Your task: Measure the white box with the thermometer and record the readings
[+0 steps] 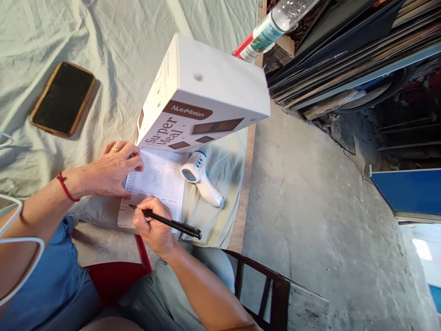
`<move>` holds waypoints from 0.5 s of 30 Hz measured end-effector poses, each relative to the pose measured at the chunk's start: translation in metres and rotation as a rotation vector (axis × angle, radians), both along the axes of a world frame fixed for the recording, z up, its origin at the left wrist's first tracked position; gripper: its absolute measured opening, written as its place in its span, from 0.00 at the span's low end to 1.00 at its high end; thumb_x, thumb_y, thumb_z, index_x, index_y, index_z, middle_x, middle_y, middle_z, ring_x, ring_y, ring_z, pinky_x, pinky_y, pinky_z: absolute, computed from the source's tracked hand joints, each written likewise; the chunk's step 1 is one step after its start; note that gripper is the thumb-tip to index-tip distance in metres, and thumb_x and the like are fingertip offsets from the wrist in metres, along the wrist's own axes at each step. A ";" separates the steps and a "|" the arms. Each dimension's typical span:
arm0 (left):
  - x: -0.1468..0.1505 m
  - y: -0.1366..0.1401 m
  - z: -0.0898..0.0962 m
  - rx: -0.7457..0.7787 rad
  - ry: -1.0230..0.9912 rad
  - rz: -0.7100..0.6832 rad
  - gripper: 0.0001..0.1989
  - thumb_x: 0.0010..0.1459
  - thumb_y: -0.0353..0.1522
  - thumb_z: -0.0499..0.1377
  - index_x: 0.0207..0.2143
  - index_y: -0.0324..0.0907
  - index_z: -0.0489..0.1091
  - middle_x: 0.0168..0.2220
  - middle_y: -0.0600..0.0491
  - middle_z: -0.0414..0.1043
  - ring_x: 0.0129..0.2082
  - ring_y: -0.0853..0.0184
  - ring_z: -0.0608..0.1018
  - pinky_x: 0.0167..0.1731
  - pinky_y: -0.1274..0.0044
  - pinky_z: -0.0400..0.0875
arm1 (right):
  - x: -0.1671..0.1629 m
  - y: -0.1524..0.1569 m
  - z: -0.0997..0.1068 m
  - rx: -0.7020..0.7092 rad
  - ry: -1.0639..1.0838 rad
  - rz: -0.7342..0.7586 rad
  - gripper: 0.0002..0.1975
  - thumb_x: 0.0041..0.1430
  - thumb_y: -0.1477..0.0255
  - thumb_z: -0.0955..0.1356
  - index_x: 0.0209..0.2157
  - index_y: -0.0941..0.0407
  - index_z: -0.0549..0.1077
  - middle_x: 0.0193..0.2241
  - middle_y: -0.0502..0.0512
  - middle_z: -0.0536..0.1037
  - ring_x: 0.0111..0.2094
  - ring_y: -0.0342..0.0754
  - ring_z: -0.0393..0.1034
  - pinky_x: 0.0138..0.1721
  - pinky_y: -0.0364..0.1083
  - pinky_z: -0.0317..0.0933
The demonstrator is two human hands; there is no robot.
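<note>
A printed paper sheet (158, 179) with handwriting down its left side lies near the edge of the cloth-covered table. My left hand (117, 170), with a gold ring and a red wrist cord, rests on the sheet's left side, thumb and fingers apart. A black pen (172, 224) is pinched in my right hand (155, 225), its tip touching the lower left of the paper. Just right of the sheet lies a white and blue infrared thermometer (201, 177). Behind the paper stands a white NutriMotion box (206, 87), covering part of the table.
A phone in a brown case (63, 99) lies at the left on the pale green cloth (113, 41). Past the box is a plastic bottle (265, 34). Flat boards (344, 64) are stacked at the upper right. A red chair (115, 278) shows below; white cables hang left.
</note>
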State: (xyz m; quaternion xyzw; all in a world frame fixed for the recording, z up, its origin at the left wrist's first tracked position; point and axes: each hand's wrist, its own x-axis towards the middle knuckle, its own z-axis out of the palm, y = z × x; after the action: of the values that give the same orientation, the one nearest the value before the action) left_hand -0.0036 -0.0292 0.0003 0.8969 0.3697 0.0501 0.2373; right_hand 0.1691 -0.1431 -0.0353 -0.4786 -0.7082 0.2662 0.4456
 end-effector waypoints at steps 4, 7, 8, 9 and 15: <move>-0.003 0.004 0.003 -0.052 -0.072 0.030 0.19 0.47 0.39 0.66 0.41 0.42 0.71 0.49 0.47 0.67 0.53 0.51 0.67 0.56 0.58 0.58 | 0.012 0.003 0.013 -0.039 0.037 -0.001 0.05 0.63 0.76 0.63 0.33 0.53 0.64 0.27 0.48 0.71 0.28 0.44 0.68 0.30 0.43 0.63; -0.006 0.012 0.007 -0.113 -0.223 0.188 0.09 0.53 0.34 0.59 0.37 0.42 0.70 0.39 0.51 0.72 0.44 0.59 0.73 0.51 0.64 0.65 | 0.034 0.013 0.025 -0.085 -0.054 0.026 0.07 0.68 0.72 0.61 0.33 0.53 0.64 0.29 0.52 0.73 0.31 0.46 0.70 0.34 0.45 0.64; -0.007 0.015 0.009 -0.126 -0.267 0.288 0.07 0.54 0.33 0.56 0.35 0.41 0.69 0.36 0.52 0.72 0.40 0.62 0.74 0.47 0.67 0.67 | 0.042 0.018 0.028 -0.114 -0.116 0.025 0.08 0.70 0.71 0.60 0.34 0.54 0.64 0.28 0.51 0.73 0.30 0.46 0.70 0.33 0.44 0.64; -0.007 0.019 0.010 -0.129 -0.305 0.399 0.07 0.54 0.33 0.55 0.35 0.41 0.68 0.35 0.52 0.72 0.37 0.63 0.74 0.44 0.69 0.69 | 0.049 0.022 0.028 -0.140 -0.194 0.019 0.08 0.71 0.70 0.60 0.35 0.54 0.65 0.27 0.51 0.73 0.28 0.46 0.70 0.32 0.44 0.62; -0.008 0.038 0.007 -0.080 -0.515 0.608 0.31 0.55 0.41 0.60 0.56 0.34 0.60 0.57 0.39 0.63 0.56 0.55 0.69 0.50 0.67 0.71 | 0.055 0.033 0.012 -0.042 -0.686 -0.090 0.08 0.69 0.68 0.67 0.33 0.55 0.70 0.27 0.55 0.75 0.31 0.51 0.71 0.32 0.46 0.60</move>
State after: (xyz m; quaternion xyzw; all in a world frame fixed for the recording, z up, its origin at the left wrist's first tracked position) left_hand -0.0118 0.0088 0.0071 0.6947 0.5484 0.3268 0.3315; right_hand 0.2239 -0.1104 -0.0228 -0.5801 -0.7893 0.0842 0.1829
